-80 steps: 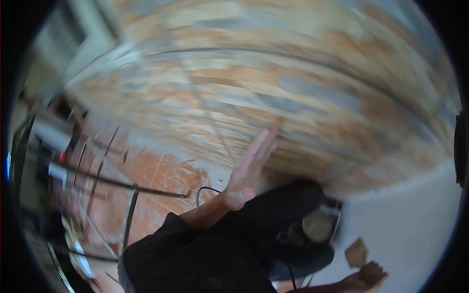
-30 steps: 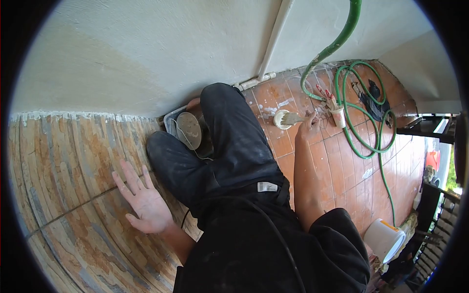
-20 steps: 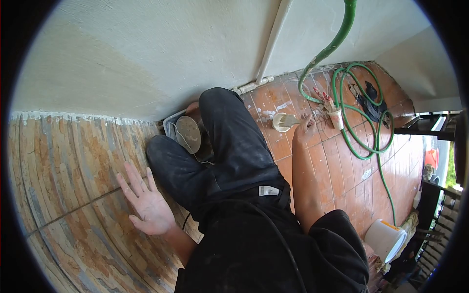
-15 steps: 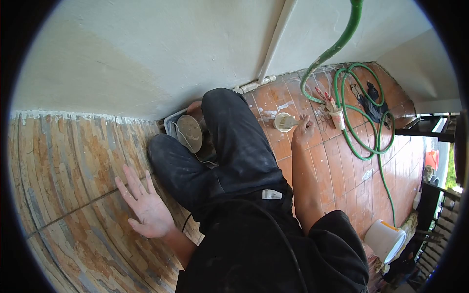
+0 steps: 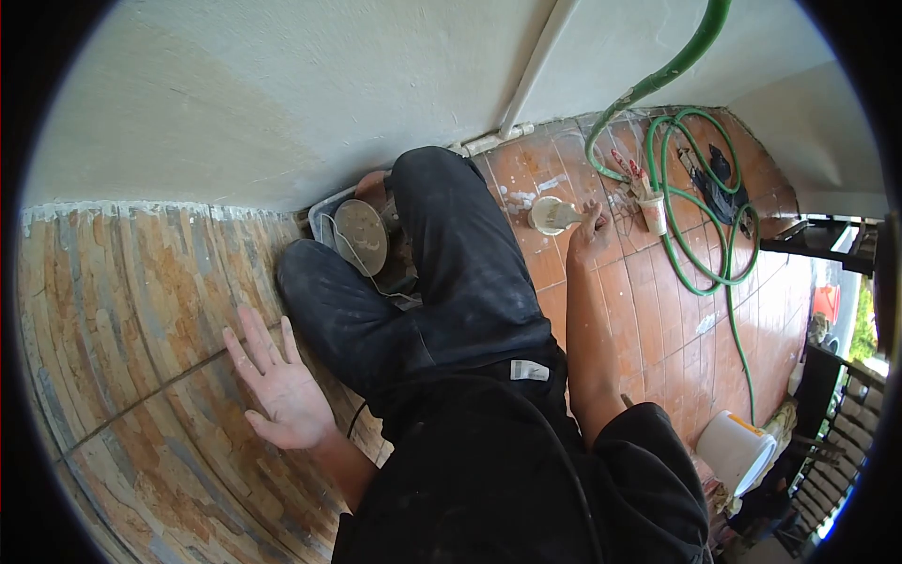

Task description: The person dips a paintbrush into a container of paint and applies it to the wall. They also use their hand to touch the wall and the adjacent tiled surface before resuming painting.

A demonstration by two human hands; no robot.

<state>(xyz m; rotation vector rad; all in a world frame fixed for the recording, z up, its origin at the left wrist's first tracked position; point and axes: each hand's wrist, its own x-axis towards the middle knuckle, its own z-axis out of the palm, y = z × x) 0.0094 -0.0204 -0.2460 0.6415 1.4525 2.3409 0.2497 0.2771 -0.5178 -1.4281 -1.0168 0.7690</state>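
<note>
My right hand (image 5: 590, 228) is closed round the handle of a paintbrush (image 5: 570, 217). The brush's bristle end overlaps a round, pale paint container (image 5: 538, 214) on the tiled floor. Over at the left, my left hand (image 5: 288, 395) is raised with its fingers spread and holds nothing. Pale dusty marks show on that palm. Behind it is a surface of striped stone-look tiles (image 5: 141, 348). A white cup (image 5: 655, 214) holding red-handled tools (image 5: 631, 171) stands beyond my right hand.
A green hose (image 5: 728, 244) lies coiled on the floor beside a black plastic bag (image 5: 719, 193). Close to my knees is a grey tray (image 5: 324, 226) with a round, dirty lid-like disc (image 5: 362, 240). A white bucket (image 5: 733, 449) lies tipped at the lower right; a pipe (image 5: 536, 70) runs down the wall.
The view has tilted slightly, so most things sit a little higher. The brush stays over the container in my right hand, and my left hand remains spread.
</note>
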